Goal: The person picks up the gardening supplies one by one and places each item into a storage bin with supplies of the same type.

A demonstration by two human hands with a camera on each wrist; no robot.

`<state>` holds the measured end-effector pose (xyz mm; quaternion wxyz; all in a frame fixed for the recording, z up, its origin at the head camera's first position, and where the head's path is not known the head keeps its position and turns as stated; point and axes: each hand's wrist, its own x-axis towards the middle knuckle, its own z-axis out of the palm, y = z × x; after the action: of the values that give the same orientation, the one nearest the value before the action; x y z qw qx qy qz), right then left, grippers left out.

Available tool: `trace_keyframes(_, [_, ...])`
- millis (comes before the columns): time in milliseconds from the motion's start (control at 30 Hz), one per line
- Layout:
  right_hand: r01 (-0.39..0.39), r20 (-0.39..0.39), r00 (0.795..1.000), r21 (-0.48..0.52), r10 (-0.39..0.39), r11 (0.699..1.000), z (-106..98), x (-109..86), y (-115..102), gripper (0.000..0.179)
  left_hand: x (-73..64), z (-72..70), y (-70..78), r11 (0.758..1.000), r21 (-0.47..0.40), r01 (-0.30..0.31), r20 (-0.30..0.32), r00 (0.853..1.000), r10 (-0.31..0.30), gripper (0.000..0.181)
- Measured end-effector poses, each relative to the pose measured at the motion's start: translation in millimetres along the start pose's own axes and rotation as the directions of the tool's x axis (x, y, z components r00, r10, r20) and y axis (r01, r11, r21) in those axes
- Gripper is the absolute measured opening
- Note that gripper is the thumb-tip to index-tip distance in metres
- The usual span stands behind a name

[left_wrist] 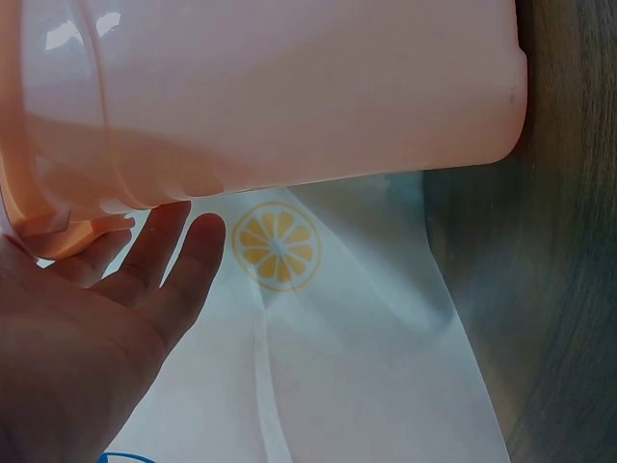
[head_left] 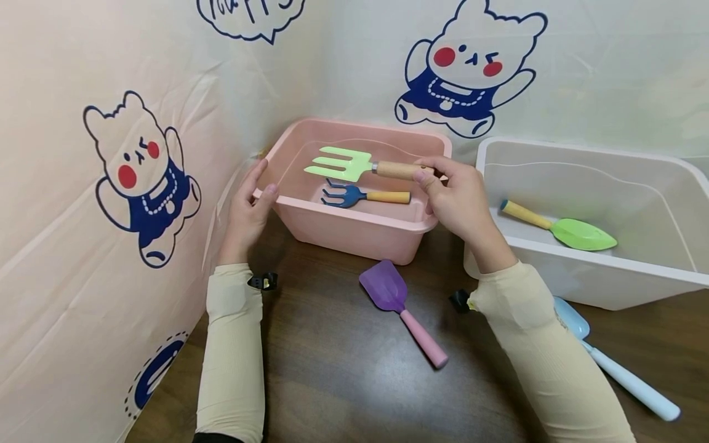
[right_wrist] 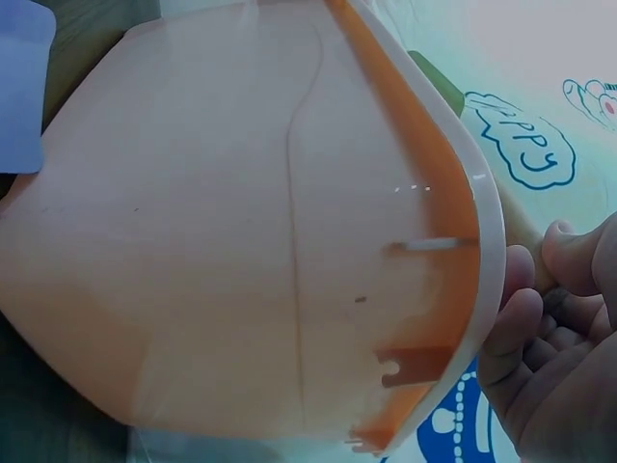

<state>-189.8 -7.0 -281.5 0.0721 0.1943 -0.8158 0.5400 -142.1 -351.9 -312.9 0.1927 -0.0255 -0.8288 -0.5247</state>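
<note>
My right hand (head_left: 456, 194) pinches the wooden handle of a light green garden fork (head_left: 354, 165). The fork is held level above the pink bin (head_left: 354, 212), its three tines pointing left. In the right wrist view, thumb and fingers close on the handle just beyond the bin's rim (right_wrist: 490, 227). On the bin's left end, my left hand (head_left: 246, 206) holds the rim, the thumb on top at the front corner. Its fingers (left_wrist: 198, 260) lie along the outside under the lip in the left wrist view. Inside the bin lies a blue hand rake (head_left: 346, 195) with a yellow handle.
At right stands a white bin (head_left: 554, 267) holding a green trowel (head_left: 584, 235). A purple shovel (head_left: 386, 286) with a pink handle lies on the dark table (head_left: 332, 363). A light blue shovel (head_left: 631, 378) is partly behind the right sleeve. Printed cloth (head_left: 343, 74) hangs behind and at left.
</note>
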Motion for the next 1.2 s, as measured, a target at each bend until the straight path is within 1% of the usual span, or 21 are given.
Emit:
trace_keyframes(133, [-0.010, -0.011, 1.000, 0.004, 0.010, 1.000, 2, 3.9, -4, 0.021, 0.1, -0.1, 0.1, 1.000, 0.011, 0.007, 0.003, 1.000, -0.007, 0.057])
trace_keyframes(267, [0.000, -0.017, 1.000, 0.000, 0.000, 1.000, 4, 7.3, -7, 0.022, 0.0, 1.1, 1.1, 1.000, 0.016, 0.006, 0.002, 1.000, -0.007, 0.057])
trace_keyframes(500, [0.000, -0.007, 1.000, -0.010, 0.000, 1.000, 6, 12.8, -8, 0.021, -1.6, 2.2, 4.2, 1.000, 0.018, 0.004, 0.006, 1.000, -0.004, 0.058])
trace_keyframes(600, [-0.005, 0.001, 1.000, -0.024, 0.005, 1.000, 6, 14.4, -7, 0.022, -0.6, 1.9, 0.3, 1.000, 0.008, -0.001, 0.005, 1.000, 0.001, 0.059])
trace_keyframes(700, [-0.020, 0.022, 1.000, -0.037, 0.020, 0.999, 7, 16.3, -8, 0.023, 4.5, 0.9, -15.0, 1.000, 0.003, -0.005, 0.002, 1.000, 0.005, 0.060])
trace_keyframes(767, [-0.032, 0.055, 0.998, -0.052, 0.035, 0.998, 8, 18.9, -8, 0.025, 7.9, 0.0, -26.3, 1.000, 0.005, -0.006, -0.002, 1.000, 0.006, 0.061])
trace_keyframes(833, [-0.039, 0.116, 0.992, -0.107, 0.052, 0.994, 9, 22.3, -8, 0.031, 11.0, -0.6, -36.5, 1.000, 0.012, -0.009, -0.005, 1.000, 0.009, 0.062])
trace_keyframes(867, [-0.042, 0.153, 0.986, -0.137, 0.063, 0.990, 10, 24.3, -9, 0.038, 11.8, -0.8, -39.3, 1.000, 0.017, -0.011, -0.006, 1.000, 0.011, 0.062])
trace_keyframes(933, [-0.046, 0.228, 0.969, -0.202, 0.093, 0.978, 11, 27.1, -9, 0.059, 11.9, -1.5, -41.0, 1.000, 0.016, -0.010, -0.007, 1.000, 0.010, 0.061])
trace_keyframes(1000, [-0.035, 0.283, 0.952, -0.270, 0.114, 0.962, 11, 27.5, -9, 0.078, 10.8, -1.8, -37.8, 1.000, 0.014, -0.006, -0.004, 1.000, 0.006, 0.061])
trace_keyframes(1033, [-0.030, 0.300, 0.946, -0.294, 0.122, 0.955, 11, 27.0, -9, 0.083, 9.5, -1.6, -33.5, 1.000, 0.014, -0.005, -0.002, 1.000, 0.005, 0.061])
trace_keyframes(1067, [-0.025, 0.307, 0.943, -0.309, 0.125, 0.951, 10, 25.9, -10, 0.085, 7.8, -1.6, -27.9, 1.000, 0.011, -0.001, 0.001, 1.000, 0.001, 0.061])
trace_keyframes(1200, [0.026, 0.302, 0.949, -0.359, 0.090, 0.933, 3, 18.2, -13, 0.069, 0.0, -1.2, -5.1, 1.000, 0.003, 0.005, 0.005, 1.000, -0.005, 0.061])
